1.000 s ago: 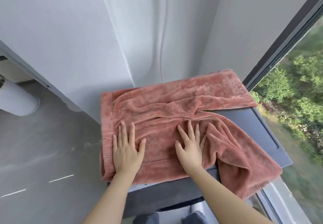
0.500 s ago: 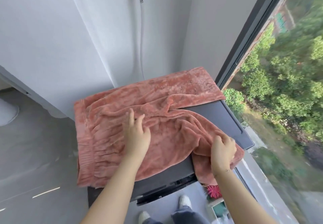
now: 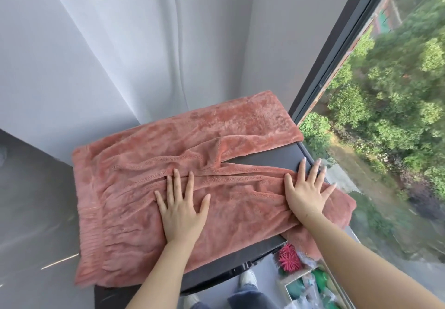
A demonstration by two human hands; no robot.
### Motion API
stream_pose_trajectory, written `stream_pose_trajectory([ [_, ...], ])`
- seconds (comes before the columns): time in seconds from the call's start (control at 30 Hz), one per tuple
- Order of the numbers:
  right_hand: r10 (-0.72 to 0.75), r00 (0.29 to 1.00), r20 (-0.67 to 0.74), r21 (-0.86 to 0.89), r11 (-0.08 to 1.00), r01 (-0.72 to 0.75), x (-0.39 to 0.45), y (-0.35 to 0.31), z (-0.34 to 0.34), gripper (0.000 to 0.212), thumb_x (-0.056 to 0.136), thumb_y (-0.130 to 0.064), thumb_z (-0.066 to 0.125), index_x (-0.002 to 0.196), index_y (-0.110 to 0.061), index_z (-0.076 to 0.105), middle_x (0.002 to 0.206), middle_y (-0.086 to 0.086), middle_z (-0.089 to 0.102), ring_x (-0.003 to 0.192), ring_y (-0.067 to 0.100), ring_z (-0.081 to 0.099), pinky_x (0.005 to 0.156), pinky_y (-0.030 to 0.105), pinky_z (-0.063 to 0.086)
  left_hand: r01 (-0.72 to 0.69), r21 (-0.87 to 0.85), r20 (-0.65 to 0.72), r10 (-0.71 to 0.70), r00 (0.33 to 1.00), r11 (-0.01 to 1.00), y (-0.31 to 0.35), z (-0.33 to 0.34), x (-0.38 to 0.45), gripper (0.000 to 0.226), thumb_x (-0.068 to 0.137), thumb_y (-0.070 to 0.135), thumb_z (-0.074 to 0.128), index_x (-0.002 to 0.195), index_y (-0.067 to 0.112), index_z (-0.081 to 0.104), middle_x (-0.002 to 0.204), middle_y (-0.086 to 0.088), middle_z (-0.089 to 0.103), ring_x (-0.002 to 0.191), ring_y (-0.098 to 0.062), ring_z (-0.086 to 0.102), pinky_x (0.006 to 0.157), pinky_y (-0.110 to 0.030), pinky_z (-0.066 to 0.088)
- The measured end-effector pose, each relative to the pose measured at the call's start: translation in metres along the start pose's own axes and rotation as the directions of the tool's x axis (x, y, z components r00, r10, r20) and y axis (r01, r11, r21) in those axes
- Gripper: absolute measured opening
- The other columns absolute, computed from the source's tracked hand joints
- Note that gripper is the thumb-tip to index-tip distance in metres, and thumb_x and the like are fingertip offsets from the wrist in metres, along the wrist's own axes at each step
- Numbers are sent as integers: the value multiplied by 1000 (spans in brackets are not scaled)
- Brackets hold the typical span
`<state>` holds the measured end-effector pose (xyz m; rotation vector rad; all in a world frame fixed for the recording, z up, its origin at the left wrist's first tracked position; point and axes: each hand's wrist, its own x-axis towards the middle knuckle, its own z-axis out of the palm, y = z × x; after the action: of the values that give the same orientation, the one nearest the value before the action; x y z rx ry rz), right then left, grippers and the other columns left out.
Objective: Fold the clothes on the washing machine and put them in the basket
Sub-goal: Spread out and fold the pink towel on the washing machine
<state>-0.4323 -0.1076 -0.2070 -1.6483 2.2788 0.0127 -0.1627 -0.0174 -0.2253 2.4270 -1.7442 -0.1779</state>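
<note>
1. A grey floor (image 3: 31, 212) fills the far left, below white walls (image 3: 72, 55) that meet in a corner behind the washer.
2. Pink trousers (image 3: 134, 188) lie spread across the dark washer (image 3: 272, 157), the gathered waistband hanging over its left edge, one leg along the back, the other along the front.
3. Your left hand (image 3: 181, 212) lies flat on the front leg near the middle, fingers straight and spread, pressing the cloth and gripping nothing.
4. A white hose (image 3: 179, 43) hangs down the wall corner behind the washer.
5. Your right hand (image 3: 305, 188) lies flat too, palm on the front leg near its right end, fingers splayed; its fingertips reach onto the bare washer top, holding nothing.
6. The cuff end of that leg droops off the washer's right front corner.
7. A red spiky ball (image 3: 287, 257) and green items sit low beside the washer, next to your shoes (image 3: 249, 278).
8. A window (image 3: 397, 116) on the right looks down on trees.
</note>
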Motion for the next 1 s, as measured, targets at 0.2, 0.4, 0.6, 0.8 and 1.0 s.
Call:
stream_pose_trajectory([
  [0.2,-242,970,-14,-115,964,239,63,-23,-8,69,96,-55,19,153,-26,-5,159,1,-21,146,20,-20,114,54,-14,7,25,-21,-6,1000,1000,-2,3,0,74,87,66,26,150,27,26,160,-5,12,147,-24,14,117,-54,4],
  [0.4,-514,858,-14,-127,852,508,111,-50,-23,79,90,-54,24,154,-11,5,160,7,-15,147,19,-16,120,40,-8,29,35,-26,-28,999,999,-2,6,0,74,88,66,25,150,26,25,161,-4,9,148,-21,9,117,-53,5],
  [0.6,-241,956,-166,101,960,260,16,-51,-15,65,97,-41,34,153,-15,14,161,6,-14,147,22,-16,117,43,-16,45,32,-19,-44,999,998,2,4,0,73,90,65,22,149,23,28,160,-5,13,147,-23,16,117,-53,6],
  [0.8,-171,984,40,-69,982,174,-60,4,21,78,89,-71,11,151,-32,-14,159,-1,-22,145,29,-24,114,54,-16,118,-45,-12,-119,993,992,-1,-6,-10,68,93,56,18,150,21,31,160,-7,13,147,-22,13,117,-56,-1],
  [1.0,-127,988,86,-32,991,130,-61,5,9,82,87,-74,26,151,-37,-10,159,-2,-20,144,32,-25,110,58,-18,110,-53,140,-102,985,992,-17,-18,-19,70,87,66,10,150,35,8,160,3,-6,148,-16,-8,113,-59,-9],
])
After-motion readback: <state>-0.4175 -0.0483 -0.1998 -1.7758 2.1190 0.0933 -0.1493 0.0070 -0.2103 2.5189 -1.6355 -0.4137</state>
